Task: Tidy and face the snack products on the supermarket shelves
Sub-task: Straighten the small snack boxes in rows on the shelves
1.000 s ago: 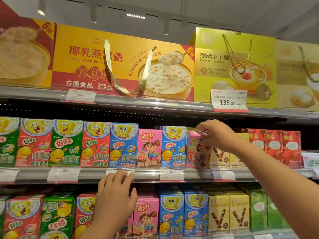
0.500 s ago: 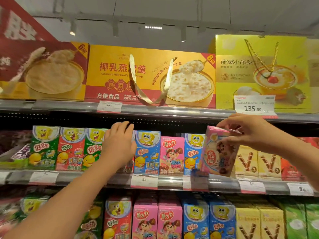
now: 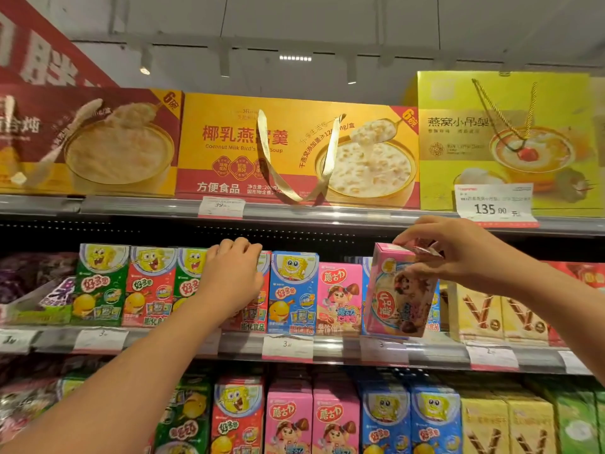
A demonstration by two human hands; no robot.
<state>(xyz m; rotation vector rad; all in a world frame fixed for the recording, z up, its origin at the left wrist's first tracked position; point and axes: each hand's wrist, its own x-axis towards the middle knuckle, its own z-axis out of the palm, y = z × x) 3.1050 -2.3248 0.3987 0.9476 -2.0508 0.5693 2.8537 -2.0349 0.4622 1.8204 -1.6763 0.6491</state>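
Observation:
My right hand pinches the top of a pink snack box and holds it tilted in front of the middle shelf, clear of the row. My left hand grips the top of a red cartoon snack box standing in that row, fingers curled over its upper edge. To its right stand a blue cartoon box and another pink box. Green and red cartoon boxes fill the row to the left.
Yellow boxes stand to the right of the held box. Large gift boxes line the top shelf, with a 135.00 price tag. The lower shelf holds more pink, blue, yellow and green boxes. Purple bags lie at the far left.
My left hand rose from the lower shelf edge to the top of the red box. My right hand pulled the pink box out of the row and tilted it forward.

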